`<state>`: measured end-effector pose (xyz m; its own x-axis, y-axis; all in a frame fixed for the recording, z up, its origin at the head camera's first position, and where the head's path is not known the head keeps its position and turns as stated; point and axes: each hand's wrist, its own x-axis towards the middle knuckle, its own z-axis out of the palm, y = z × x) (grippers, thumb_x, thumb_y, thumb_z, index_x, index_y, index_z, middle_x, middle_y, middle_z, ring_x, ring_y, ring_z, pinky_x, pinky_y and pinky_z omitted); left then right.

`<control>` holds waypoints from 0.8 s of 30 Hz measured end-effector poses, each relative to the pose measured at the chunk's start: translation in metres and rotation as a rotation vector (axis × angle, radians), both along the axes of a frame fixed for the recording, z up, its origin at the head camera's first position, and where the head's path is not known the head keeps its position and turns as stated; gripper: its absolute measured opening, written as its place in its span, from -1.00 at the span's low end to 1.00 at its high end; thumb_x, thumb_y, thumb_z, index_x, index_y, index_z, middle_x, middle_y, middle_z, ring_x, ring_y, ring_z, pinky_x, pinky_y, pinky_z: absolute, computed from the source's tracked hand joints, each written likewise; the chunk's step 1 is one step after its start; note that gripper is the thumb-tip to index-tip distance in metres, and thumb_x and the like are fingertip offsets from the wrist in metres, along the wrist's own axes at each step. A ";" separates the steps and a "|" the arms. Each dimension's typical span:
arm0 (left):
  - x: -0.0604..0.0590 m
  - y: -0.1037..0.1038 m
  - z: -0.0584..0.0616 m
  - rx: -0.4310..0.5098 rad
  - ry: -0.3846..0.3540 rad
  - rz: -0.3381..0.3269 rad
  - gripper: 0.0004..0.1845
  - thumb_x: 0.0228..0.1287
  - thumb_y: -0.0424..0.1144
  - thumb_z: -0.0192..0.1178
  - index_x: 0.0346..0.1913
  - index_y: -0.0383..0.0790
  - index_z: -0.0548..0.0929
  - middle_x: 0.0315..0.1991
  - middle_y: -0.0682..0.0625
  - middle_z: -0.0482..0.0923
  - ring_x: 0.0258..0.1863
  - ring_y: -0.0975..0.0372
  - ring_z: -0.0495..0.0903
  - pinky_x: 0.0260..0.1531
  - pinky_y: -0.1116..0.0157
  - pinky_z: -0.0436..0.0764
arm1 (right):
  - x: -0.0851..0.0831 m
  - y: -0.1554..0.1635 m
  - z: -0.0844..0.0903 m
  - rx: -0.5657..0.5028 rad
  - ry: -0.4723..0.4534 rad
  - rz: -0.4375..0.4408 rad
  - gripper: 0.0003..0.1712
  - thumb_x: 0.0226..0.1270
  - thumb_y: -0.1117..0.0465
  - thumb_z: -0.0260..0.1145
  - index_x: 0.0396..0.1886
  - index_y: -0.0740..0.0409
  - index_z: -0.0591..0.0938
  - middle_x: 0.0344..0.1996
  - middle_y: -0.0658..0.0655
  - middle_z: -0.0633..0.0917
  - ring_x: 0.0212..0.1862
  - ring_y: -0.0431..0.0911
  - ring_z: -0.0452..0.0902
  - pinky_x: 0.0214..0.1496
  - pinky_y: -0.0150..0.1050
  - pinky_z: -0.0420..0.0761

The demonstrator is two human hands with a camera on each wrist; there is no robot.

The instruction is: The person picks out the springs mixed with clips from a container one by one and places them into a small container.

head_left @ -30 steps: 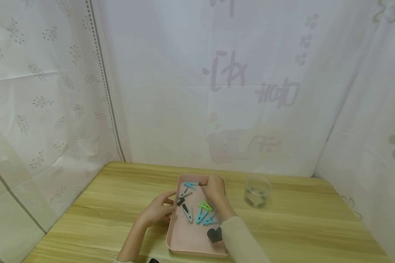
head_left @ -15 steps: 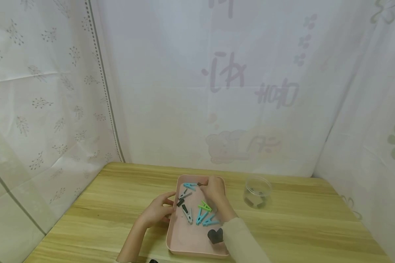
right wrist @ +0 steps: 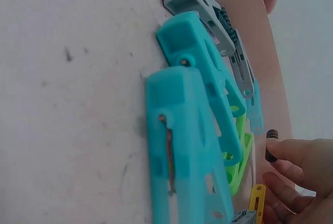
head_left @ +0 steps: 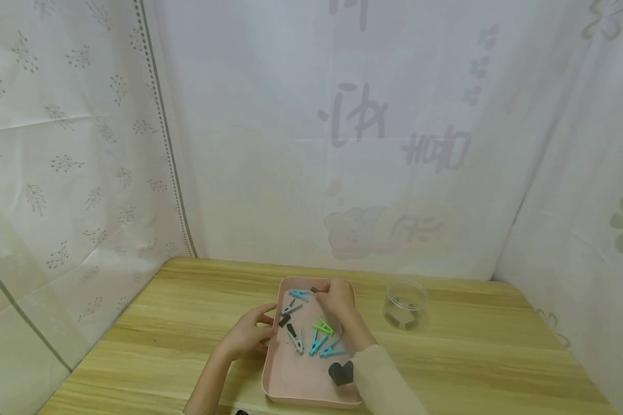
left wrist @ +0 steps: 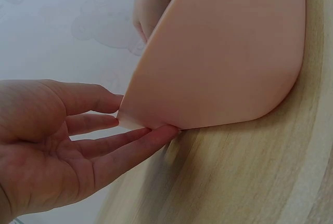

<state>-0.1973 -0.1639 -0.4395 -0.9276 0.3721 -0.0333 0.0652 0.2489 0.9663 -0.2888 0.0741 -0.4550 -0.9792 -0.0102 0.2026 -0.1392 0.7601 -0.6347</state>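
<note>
**Barely started: one small piece pinched, most of the clips left in the tray**

So far I judge this sorting to be near its beginning. My right hand (head_left: 334, 300) is at the far end of the pink tray (head_left: 291, 392), thumb and fingertip pinching a small dark cylinder (right wrist: 271, 145) just above the tray floor. My left hand (head_left: 249, 331) has its fingers spread straight, resting against the tray's left rim to steady it on the desk (head_left: 472, 357).

Most of the work looks to be still ahead. Lying in the tray are the teal clips (head_left: 324, 344), a green clip (head_left: 323, 326), grey clips (head_left: 293, 334), another teal clip (head_left: 299, 294) by the far rim, and a dark heart-shaped piece (head_left: 340, 372) near the close end. From the wrist view a yellow clip (right wrist: 256, 199) also shows beside my fingers.

Off to the right stands a clear jar (head_left: 406, 302), apart from the tray, with a few dark things already at its bottom; I cannot tell what they are.
</note>
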 end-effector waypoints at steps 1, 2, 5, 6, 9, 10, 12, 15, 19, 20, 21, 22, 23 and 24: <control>0.000 0.000 0.000 0.000 0.000 0.000 -0.29 0.43 -0.50 0.16 0.56 -0.62 0.16 0.19 -0.57 0.47 -0.10 -0.04 0.73 -0.26 -0.03 0.82 | 0.000 0.000 0.000 -0.007 -0.002 0.001 -0.92 0.26 0.27 0.54 -0.36 0.21 0.85 -0.30 0.12 0.83 -0.18 0.04 0.64 -0.06 0.00 0.65; 0.000 0.000 0.000 -0.001 -0.001 0.001 -0.28 0.43 -0.50 0.16 0.56 -0.62 0.16 0.19 -0.57 0.47 -0.10 -0.05 0.73 -0.26 -0.03 0.82 | 0.000 0.000 0.000 -0.013 -0.003 0.003 -0.92 0.26 0.27 0.53 -0.36 0.21 0.84 -0.30 0.12 0.82 -0.17 0.04 0.64 -0.05 0.01 0.65; 0.000 0.000 0.000 -0.002 -0.002 0.003 -0.28 0.43 -0.50 0.16 0.56 -0.62 0.16 0.20 -0.58 0.46 -0.10 -0.05 0.73 -0.25 -0.03 0.82 | 0.000 0.001 0.001 -0.030 -0.002 0.014 -0.93 0.26 0.28 0.52 -0.37 0.21 0.83 -0.31 0.13 0.82 -0.17 0.04 0.64 -0.07 0.01 0.66; 0.000 0.000 0.000 -0.002 -0.002 0.004 -0.28 0.43 -0.50 0.16 0.56 -0.62 0.16 0.20 -0.57 0.46 -0.10 -0.05 0.73 -0.25 -0.03 0.82 | 0.000 0.002 0.001 -0.038 -0.004 0.017 -0.93 0.26 0.29 0.51 -0.37 0.21 0.83 -0.30 0.13 0.82 -0.17 0.04 0.64 -0.08 0.01 0.67; 0.001 0.000 0.001 -0.002 -0.006 0.007 -0.28 0.42 -0.50 0.16 0.56 -0.62 0.16 0.20 -0.57 0.46 -0.10 -0.05 0.73 -0.25 -0.03 0.82 | -0.001 0.002 0.000 -0.053 -0.004 0.022 -0.93 0.27 0.28 0.51 -0.36 0.21 0.82 -0.29 0.14 0.81 -0.17 0.05 0.66 -0.09 0.01 0.69; 0.001 0.000 0.001 -0.002 -0.007 0.009 -0.28 0.42 -0.50 0.16 0.56 -0.61 0.16 0.20 -0.57 0.46 -0.10 -0.05 0.73 -0.25 -0.03 0.82 | -0.001 0.002 0.000 -0.059 -0.007 0.021 -0.92 0.28 0.28 0.51 -0.36 0.22 0.82 -0.28 0.15 0.81 -0.16 0.05 0.66 -0.09 0.01 0.70; 0.001 0.000 0.001 -0.001 -0.008 0.010 -0.28 0.43 -0.50 0.16 0.56 -0.61 0.17 0.20 -0.56 0.46 -0.11 -0.05 0.73 -0.24 -0.03 0.82 | -0.001 0.002 0.000 -0.069 -0.009 0.020 -0.92 0.29 0.27 0.51 -0.35 0.22 0.81 -0.27 0.16 0.81 -0.16 0.06 0.67 -0.09 0.01 0.71; 0.001 0.000 0.001 0.002 -0.010 0.006 -0.28 0.43 -0.50 0.16 0.56 -0.61 0.16 0.20 -0.57 0.45 -0.10 -0.05 0.73 -0.24 -0.03 0.82 | 0.000 0.002 0.002 -0.077 -0.007 0.019 -0.90 0.30 0.27 0.50 -0.33 0.23 0.81 -0.24 0.19 0.81 -0.13 0.11 0.68 -0.07 0.04 0.72; 0.000 0.000 0.001 0.005 -0.010 0.001 -0.28 0.43 -0.50 0.16 0.56 -0.62 0.15 0.20 -0.58 0.45 -0.10 -0.06 0.73 -0.25 -0.03 0.82 | 0.002 0.002 0.006 -0.092 -0.011 0.024 -0.89 0.32 0.27 0.48 -0.29 0.26 0.79 -0.17 0.26 0.80 -0.03 0.20 0.70 0.01 0.10 0.73; 0.000 0.000 0.001 0.005 -0.009 0.000 -0.28 0.43 -0.50 0.16 0.56 -0.63 0.15 0.20 -0.58 0.45 -0.10 -0.07 0.73 -0.25 -0.03 0.82 | 0.003 0.002 0.007 -0.096 -0.014 0.022 -0.88 0.33 0.27 0.47 -0.29 0.27 0.79 -0.15 0.27 0.80 -0.01 0.22 0.70 0.03 0.11 0.73; 0.000 0.000 0.001 0.005 -0.008 0.001 -0.28 0.43 -0.50 0.16 0.56 -0.63 0.15 0.20 -0.58 0.45 -0.10 -0.07 0.73 -0.25 -0.03 0.82 | 0.003 0.002 0.008 -0.096 -0.013 0.025 -0.87 0.34 0.27 0.47 -0.28 0.29 0.78 -0.15 0.29 0.80 -0.01 0.23 0.70 0.03 0.11 0.74; 0.000 0.000 0.001 0.004 -0.008 0.002 -0.28 0.43 -0.50 0.16 0.56 -0.63 0.15 0.20 -0.58 0.45 -0.10 -0.07 0.73 -0.25 -0.03 0.82 | 0.003 0.002 0.009 -0.098 -0.013 0.026 -0.87 0.35 0.27 0.47 -0.28 0.30 0.78 -0.15 0.29 0.80 -0.01 0.23 0.70 0.02 0.10 0.74; 0.000 0.000 0.001 0.004 -0.008 0.003 -0.28 0.43 -0.50 0.16 0.56 -0.63 0.15 0.20 -0.58 0.46 -0.09 -0.07 0.73 -0.25 -0.03 0.82 | 0.004 0.002 0.010 -0.100 -0.012 0.025 -0.86 0.35 0.27 0.47 -0.28 0.31 0.77 -0.16 0.29 0.79 -0.02 0.23 0.71 0.00 0.09 0.75; 0.000 0.000 0.001 0.002 -0.008 0.004 -0.28 0.43 -0.50 0.16 0.56 -0.63 0.15 0.20 -0.57 0.46 -0.09 -0.07 0.73 -0.25 -0.02 0.82 | 0.004 0.002 0.011 -0.101 -0.012 0.023 -0.85 0.36 0.27 0.48 -0.27 0.32 0.77 -0.18 0.29 0.79 -0.04 0.22 0.71 -0.01 0.07 0.75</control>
<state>-0.1969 -0.1641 -0.4390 -0.9290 0.3680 -0.0394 0.0568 0.2470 0.9673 -0.2850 0.0757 -0.4435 -0.9814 -0.0129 0.1916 -0.1476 0.6888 -0.7098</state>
